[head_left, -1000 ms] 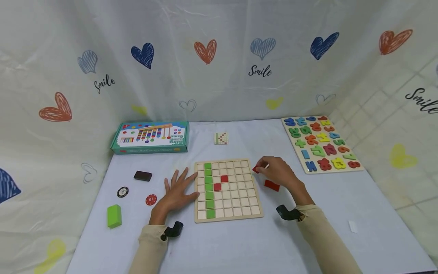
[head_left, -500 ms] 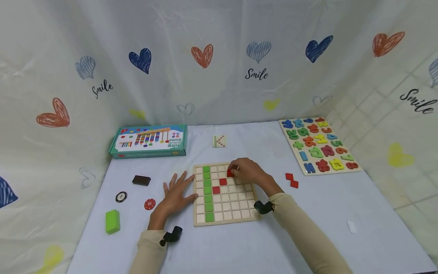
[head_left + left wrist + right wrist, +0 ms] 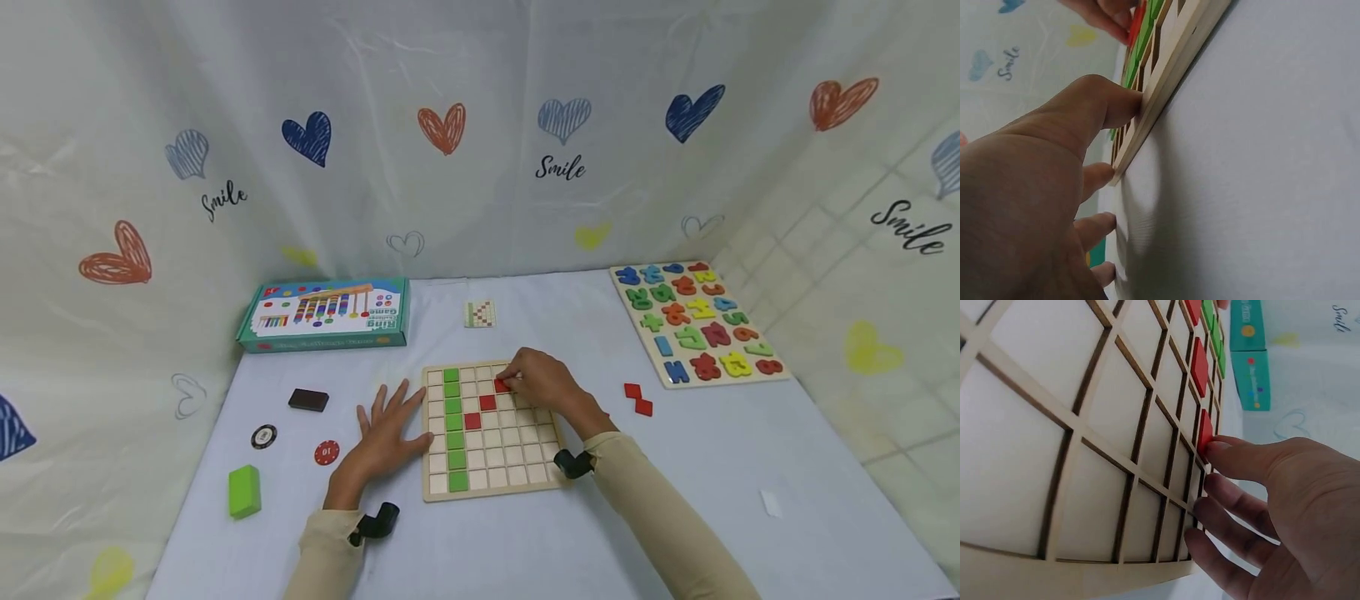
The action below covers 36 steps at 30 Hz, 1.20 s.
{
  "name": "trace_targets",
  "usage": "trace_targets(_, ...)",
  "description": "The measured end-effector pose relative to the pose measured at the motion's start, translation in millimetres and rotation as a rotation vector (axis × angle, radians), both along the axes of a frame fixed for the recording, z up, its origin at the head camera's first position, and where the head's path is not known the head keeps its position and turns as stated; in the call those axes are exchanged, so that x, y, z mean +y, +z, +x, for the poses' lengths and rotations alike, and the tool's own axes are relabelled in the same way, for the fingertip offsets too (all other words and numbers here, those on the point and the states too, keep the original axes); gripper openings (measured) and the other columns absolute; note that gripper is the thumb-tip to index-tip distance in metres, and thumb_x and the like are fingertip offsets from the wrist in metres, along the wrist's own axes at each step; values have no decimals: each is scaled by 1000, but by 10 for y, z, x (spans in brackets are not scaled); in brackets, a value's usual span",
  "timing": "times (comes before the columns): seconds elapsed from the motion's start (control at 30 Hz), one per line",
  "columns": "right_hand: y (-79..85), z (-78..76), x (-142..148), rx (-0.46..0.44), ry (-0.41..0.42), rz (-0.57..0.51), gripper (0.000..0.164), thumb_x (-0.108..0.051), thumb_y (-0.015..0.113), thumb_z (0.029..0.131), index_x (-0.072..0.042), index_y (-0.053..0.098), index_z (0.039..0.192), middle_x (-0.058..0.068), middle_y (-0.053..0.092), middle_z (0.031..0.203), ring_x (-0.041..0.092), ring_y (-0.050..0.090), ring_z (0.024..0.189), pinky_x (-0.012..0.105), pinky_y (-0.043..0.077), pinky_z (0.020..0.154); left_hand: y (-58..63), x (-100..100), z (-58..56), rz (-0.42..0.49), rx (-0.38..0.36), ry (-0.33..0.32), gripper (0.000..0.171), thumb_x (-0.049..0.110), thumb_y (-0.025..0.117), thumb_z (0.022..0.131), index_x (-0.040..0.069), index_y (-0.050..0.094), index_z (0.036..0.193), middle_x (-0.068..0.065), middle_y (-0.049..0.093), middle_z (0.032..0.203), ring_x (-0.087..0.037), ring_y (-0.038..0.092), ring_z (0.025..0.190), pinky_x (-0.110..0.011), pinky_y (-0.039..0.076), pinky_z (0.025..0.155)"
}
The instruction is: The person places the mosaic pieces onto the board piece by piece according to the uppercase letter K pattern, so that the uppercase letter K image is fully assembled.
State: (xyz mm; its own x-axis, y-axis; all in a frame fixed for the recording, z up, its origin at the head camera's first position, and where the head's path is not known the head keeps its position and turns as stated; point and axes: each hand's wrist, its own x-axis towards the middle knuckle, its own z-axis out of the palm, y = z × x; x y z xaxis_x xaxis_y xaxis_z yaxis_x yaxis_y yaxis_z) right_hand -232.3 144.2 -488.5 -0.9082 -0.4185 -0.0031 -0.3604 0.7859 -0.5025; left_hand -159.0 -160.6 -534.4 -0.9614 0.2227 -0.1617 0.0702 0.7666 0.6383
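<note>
A wooden grid board (image 3: 491, 494) lies on the white cloth, with a column of green tiles (image 3: 456, 459) and red tiles (image 3: 487, 403) stepping up diagonally. At its top row, the fingertips of my right hand (image 3: 546, 385) hold a red tile (image 3: 1204, 434) at a square; in the right wrist view the thumb is on it and the other fingers reach over the board's far edge. My left hand (image 3: 384, 446) is spread flat at the board's left side, and its thumb touches the rim in the left wrist view.
Two loose red tiles (image 3: 638, 399) lie right of the board. A small pattern card (image 3: 480, 314) is behind it. Further off are a game box (image 3: 322, 315) and a number puzzle (image 3: 697, 325). Left are a black block (image 3: 308, 400), two chips (image 3: 326, 452) and a green block (image 3: 244, 492).
My right hand has carried a red tile from right of the board to its top row, and now stays there. The loose red tiles have shifted right. My left hand keeps its place.
</note>
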Motion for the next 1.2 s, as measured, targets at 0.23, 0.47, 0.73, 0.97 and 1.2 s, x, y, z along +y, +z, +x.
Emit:
trace_targets(0.23, -62, 31, 24, 20, -10, 40, 18, -17, 74, 101, -15, 84, 115, 2, 71, 111, 19, 67, 100, 38, 58, 78, -12, 30, 20, 21, 0, 18, 85, 30, 82, 94, 23, 38, 167, -12, 15, 178, -43, -11, 163, -74, -23, 118)
trace_targets(0.47, -78, 97, 69, -6, -26, 15, 21, -23, 73, 102, -16, 82, 119, 1, 70, 115, 17, 66, 99, 39, 57, 80, -28, 39, 40, 29, 6, 3, 84, 30, 81, 95, 24, 37, 167, -11, 14, 179, -42, -11, 163, -73, -23, 118)
trace_targets(0.73, 67, 183, 282, -10, -99, -44, 25, -23, 71, 103, -10, 78, 124, 5, 72, 113, 19, 67, 97, 38, 59, 80, -49, 16, 32, 5, 8, -11, 84, 35, 78, 96, 25, 35, 168, -10, 13, 179, -41, -11, 164, -73, -22, 119)
trace_targets(0.97, 365, 234, 850, -112, -187, 40, 33, -21, 71, 102, -8, 73, 131, 12, 73, 118, 29, 67, 105, 45, 61, 86, -32, 2, 26, 8, -12, -23, 84, 38, 76, 97, 26, 33, 168, -10, 10, 179, -41, -13, 163, -73, -22, 119)
trace_targets(1.2, 483, 324, 1500, -268, -253, 173, 43, -23, 76, 99, -2, 66, 135, 24, 68, 125, 38, 66, 108, 46, 63, 80, -21, -32, 13, -19, -4, -28, 84, 39, 74, 98, 26, 31, 169, -11, 10, 179, -43, -11, 163, -73, -21, 119)
